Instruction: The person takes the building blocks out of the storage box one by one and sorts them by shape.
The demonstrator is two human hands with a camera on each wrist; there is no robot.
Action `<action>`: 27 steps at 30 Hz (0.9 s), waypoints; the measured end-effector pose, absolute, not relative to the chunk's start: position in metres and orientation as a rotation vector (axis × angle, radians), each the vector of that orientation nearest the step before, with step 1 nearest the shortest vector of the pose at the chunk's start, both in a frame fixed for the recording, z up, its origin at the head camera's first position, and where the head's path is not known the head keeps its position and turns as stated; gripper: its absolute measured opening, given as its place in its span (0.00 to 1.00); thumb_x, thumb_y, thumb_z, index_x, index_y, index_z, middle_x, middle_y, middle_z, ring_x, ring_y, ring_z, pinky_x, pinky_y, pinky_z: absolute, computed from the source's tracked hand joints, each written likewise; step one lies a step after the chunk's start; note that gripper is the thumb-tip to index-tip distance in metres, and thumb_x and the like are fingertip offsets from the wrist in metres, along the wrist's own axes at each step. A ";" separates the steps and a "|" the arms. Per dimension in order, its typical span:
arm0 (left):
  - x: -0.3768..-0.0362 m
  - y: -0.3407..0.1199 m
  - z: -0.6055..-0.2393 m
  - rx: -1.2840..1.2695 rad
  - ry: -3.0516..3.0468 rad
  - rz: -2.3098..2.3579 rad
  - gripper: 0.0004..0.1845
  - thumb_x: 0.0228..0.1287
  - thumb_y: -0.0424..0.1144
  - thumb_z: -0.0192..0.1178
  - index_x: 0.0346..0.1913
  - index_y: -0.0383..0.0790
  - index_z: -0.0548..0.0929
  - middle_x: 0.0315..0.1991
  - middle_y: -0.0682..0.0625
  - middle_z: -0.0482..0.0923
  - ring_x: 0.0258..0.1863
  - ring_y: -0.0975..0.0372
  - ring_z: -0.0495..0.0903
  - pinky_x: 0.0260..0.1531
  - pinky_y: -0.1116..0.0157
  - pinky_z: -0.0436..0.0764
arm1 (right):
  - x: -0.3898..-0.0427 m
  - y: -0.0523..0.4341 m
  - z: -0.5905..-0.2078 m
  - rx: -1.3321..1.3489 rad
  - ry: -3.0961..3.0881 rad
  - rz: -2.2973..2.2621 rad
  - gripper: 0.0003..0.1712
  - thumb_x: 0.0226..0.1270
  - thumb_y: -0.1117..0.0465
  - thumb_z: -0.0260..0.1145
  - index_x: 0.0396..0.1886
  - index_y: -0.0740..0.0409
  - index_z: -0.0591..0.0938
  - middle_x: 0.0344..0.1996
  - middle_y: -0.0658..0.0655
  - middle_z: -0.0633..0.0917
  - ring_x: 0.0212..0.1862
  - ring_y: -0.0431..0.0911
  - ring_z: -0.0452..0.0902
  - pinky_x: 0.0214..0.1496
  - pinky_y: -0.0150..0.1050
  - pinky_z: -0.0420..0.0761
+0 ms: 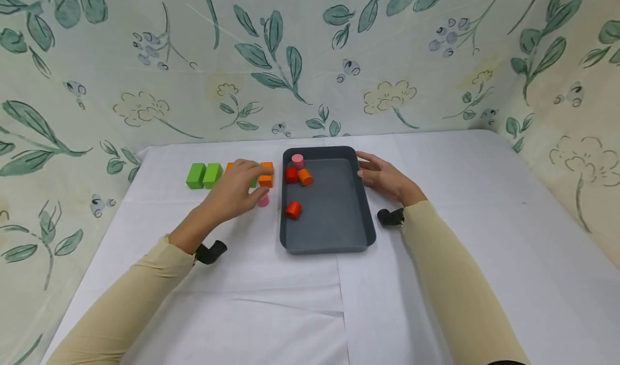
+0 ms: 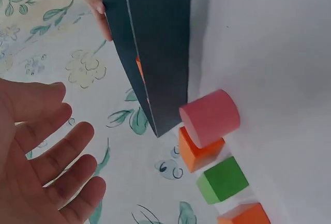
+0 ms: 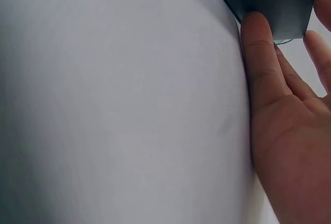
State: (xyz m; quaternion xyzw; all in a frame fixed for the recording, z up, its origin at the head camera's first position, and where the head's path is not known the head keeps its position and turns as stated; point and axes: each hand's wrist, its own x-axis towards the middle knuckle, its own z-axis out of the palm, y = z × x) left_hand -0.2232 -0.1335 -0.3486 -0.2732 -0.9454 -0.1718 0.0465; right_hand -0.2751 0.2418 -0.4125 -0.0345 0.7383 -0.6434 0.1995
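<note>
Pink, a cylinder [image 2: 211, 118] stands beside the loose left hand [image 1: 232, 189], the unclenched right hand [image 1: 385, 179] touching a grey rectangular tray [image 1: 334, 209] of red, pink and orange cylinders [image 1: 293, 210].

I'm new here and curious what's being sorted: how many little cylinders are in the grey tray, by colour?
Red cylinders: 2
Orange cylinder: 1
Pink cylinder: 1
Total in the grey tray: 4
</note>
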 end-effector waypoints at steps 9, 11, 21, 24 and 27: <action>-0.216 -0.094 -0.328 -1.091 -2.942 -0.364 0.16 0.65 0.39 0.64 0.55 0.43 0.84 0.54 0.48 0.83 0.57 0.53 0.77 0.58 0.56 0.81 | -0.276 0.243 -0.416 -0.104 2.070 -1.793 0.40 0.76 0.65 0.55 0.81 0.43 0.51 0.81 0.58 0.51 0.80 0.54 0.52 0.80 0.53 0.58; -0.218 -0.087 -0.330 -1.150 -2.984 -0.313 0.17 0.65 0.39 0.63 0.56 0.43 0.83 0.54 0.48 0.83 0.56 0.54 0.78 0.57 0.56 0.82 | -0.276 0.243 -0.417 -0.100 2.070 -1.797 0.40 0.75 0.65 0.55 0.80 0.43 0.51 0.81 0.58 0.51 0.80 0.54 0.52 0.80 0.53 0.58; -0.226 -0.072 -0.342 -1.228 -3.099 -0.111 0.19 0.65 0.40 0.64 0.58 0.43 0.83 0.58 0.47 0.81 0.58 0.53 0.75 0.59 0.56 0.80 | -0.277 0.244 -0.416 -0.111 2.046 -1.812 0.40 0.75 0.65 0.56 0.80 0.43 0.51 0.81 0.58 0.51 0.80 0.54 0.52 0.80 0.53 0.58; -0.227 -0.070 -0.345 -1.239 -3.106 -0.014 0.19 0.64 0.43 0.65 0.57 0.43 0.83 0.56 0.47 0.81 0.56 0.53 0.74 0.59 0.57 0.80 | -0.278 0.244 -0.416 -0.108 2.044 -1.812 0.40 0.75 0.65 0.56 0.81 0.44 0.51 0.81 0.58 0.50 0.80 0.54 0.52 0.80 0.53 0.58; -0.229 -0.069 -0.349 -1.242 -3.098 0.130 0.18 0.64 0.46 0.64 0.53 0.42 0.85 0.51 0.46 0.82 0.52 0.54 0.74 0.54 0.58 0.80 | -0.278 0.244 -0.415 -0.098 2.039 -1.811 0.41 0.75 0.65 0.56 0.81 0.44 0.50 0.81 0.58 0.50 0.80 0.54 0.52 0.80 0.53 0.58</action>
